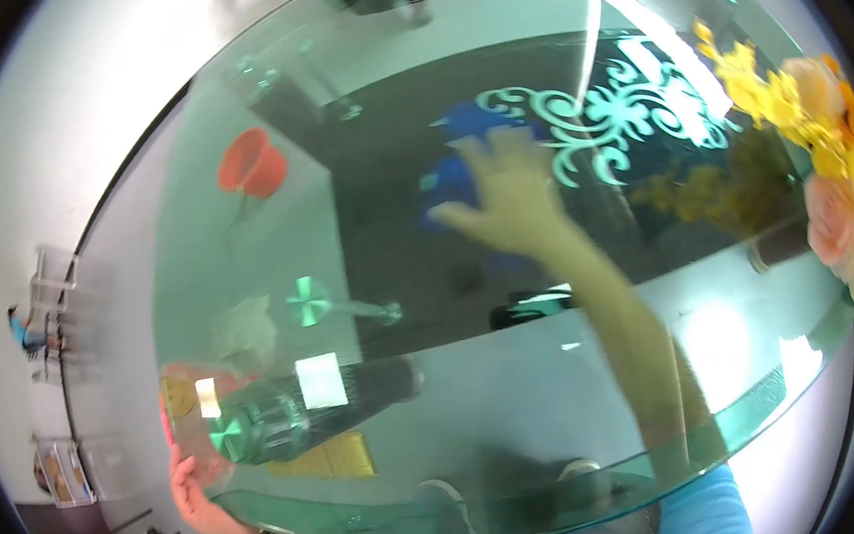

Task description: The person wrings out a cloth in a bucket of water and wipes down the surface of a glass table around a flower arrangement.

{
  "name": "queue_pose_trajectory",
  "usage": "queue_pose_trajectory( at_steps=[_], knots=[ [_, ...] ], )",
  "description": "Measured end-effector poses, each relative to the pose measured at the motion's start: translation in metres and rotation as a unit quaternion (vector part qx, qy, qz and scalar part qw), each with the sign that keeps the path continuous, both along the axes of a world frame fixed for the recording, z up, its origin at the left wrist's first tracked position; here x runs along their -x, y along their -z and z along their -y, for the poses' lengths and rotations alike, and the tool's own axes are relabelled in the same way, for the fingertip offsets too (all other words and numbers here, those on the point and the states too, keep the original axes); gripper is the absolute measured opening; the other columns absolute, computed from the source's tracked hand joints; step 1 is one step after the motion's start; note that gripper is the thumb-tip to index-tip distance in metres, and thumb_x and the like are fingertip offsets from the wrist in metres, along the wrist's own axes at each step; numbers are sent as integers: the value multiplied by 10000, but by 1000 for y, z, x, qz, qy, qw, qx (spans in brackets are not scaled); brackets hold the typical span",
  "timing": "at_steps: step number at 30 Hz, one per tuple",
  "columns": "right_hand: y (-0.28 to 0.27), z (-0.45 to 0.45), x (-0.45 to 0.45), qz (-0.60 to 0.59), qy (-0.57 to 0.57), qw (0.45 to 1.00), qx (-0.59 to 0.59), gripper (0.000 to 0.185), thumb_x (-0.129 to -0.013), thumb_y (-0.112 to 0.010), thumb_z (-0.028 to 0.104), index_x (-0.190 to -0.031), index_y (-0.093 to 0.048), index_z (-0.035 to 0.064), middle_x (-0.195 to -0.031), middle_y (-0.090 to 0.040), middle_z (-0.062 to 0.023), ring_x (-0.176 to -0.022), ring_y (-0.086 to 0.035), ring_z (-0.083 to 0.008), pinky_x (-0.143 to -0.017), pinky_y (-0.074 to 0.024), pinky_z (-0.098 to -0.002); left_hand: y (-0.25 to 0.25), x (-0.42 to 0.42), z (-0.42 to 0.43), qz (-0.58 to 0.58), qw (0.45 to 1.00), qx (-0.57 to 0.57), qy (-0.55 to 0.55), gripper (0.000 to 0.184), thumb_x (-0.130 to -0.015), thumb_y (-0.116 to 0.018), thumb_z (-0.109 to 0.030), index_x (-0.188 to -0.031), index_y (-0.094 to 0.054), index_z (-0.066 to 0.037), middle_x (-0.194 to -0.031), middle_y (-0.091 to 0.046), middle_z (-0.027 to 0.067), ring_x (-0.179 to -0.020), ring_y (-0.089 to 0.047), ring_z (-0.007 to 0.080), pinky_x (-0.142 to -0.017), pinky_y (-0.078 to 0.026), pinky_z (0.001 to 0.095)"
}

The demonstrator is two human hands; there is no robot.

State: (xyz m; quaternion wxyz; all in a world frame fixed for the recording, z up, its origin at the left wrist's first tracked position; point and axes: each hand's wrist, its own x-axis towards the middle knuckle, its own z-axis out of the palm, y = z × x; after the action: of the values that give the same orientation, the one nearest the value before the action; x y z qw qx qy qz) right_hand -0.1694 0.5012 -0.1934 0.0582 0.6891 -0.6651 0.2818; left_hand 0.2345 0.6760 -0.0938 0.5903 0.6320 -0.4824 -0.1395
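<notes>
At centre, the apparent blue cloth [451,177] could slip if pressed unevenly by the right hand [510,198], fingers splayed; lower left, the left hand's [203,505] grip cannot be told.

Right hand [511,190] under tabletop [519,410], flowers [824,150] farther right

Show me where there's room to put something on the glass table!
The glass table looks bare between the gold piece and the right forearm underneath, and between that forearm and the flowers, though glare hides some. It's crowded by the left hand and at the flowers.
</notes>
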Motion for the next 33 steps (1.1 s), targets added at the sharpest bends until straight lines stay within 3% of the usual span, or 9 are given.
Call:
queue_pose_trajectory(
  at_steps=[5,10,15,17,19,24,28,31,33],
  knots=[
    [18,-6,-86,64,-144,986,-60,663,-853,-431,567,-1321,-439,99,-1377,-347,-222,-1317,-250,-405,-1082,-125,-540,2,-20,-5,170,985,-41,-1,211,-943,-346,-93,-974,-534,-2,-1323,-449,119,-1133,-485,243,-896,-455,366],
    [13,-2,-49,11,-148,986,-74,560,-891,-398,478,-1317,-460,119,-1398,-355,-179,-1333,-252,-362,-1100,-111,-501,5,-55,-4,48,996,-46,60,242,-935,-326,-100,-1037,-529,-14,-1343,-436,127,-1207,-431,220,-1020,-352,360],
    [18,-7,125,23,61,998,22,362,-762,-560,308,-1072,-570,121,-1111,-519,-137,-1143,-441,-345,-987,-341,-491,7,-58,-5,52,997,-46,39,239,-952,-334,-118,-1064,-525,-30,-1363,-419,112,-1206,-426,215,-1020,-350,362],
    [46,-37,230,-229,39,967,104,261,-733,-606,247,-987,-618,189,-1228,-517,-118,-1147,-469,-354,-927,-401,-456,6,-60,-5,62,996,-48,49,236,-955,-341,-126,-1068,-524,-30,-1366,-417,109,-1209,-423,214,-1023,-345,361],
    [28,-79,280,-105,261,960,-5,393,-827,-544,328,-1179,-537,155,-1277,-489,-154,-1180,-440,-375,-936,-383,-487,6,-63,-6,72,995,-50,56,233,-957,-348,-134,-1072,-523,-31,-1369,-415,107,-1212,-420,213,-1026,-340,359],
    [76,-145,419,-234,334,910,-73,420,-898,-428,328,-1261,-471,121,-1326,-440,-159,-1206,-416,-377,-948,-361,-524,10,-71,-8,75,994,-28,77,243,-949,-352,-124,-1094,-521,-26,-1378,-409,97,-1221,-410,218,-1044,-315,361],
    [-2,-125,296,-178,364,886,-223,404,-914,-422,302,-1286,-444,146,-1378,-396,-138,-1246,-383,-371,-957,-339,-556,-1,-49,-4,109,991,-77,31,252,-945,-353,-116,-1112,-520,-26,-1377,-409,96,-1220,-414,219,-1042,-322,354],
    [28,-115,243,-266,156,948,-81,497,-860,-505,388,-1276,-460,121,-1315,-444,-175,-1240,-390,-341,-970,-321,-527,-4,-25,-1,196,980,26,30,238,-822,-530,-101,-969,-636,52,-964,-636,176,-854,-604,275,-797,-485,371],
    [2,-104,157,17,102,991,-83,477,-760,-580,301,-1212,-519,160,-1295,-437,-115,-1186,-407,-355,-968,-301,-543,-4,-24,-2,209,978,2,-21,205,-808,-544,-79,-931,-647,48,-955,-638,172,-827,-611,276,-772,-497,368]
  ],
)
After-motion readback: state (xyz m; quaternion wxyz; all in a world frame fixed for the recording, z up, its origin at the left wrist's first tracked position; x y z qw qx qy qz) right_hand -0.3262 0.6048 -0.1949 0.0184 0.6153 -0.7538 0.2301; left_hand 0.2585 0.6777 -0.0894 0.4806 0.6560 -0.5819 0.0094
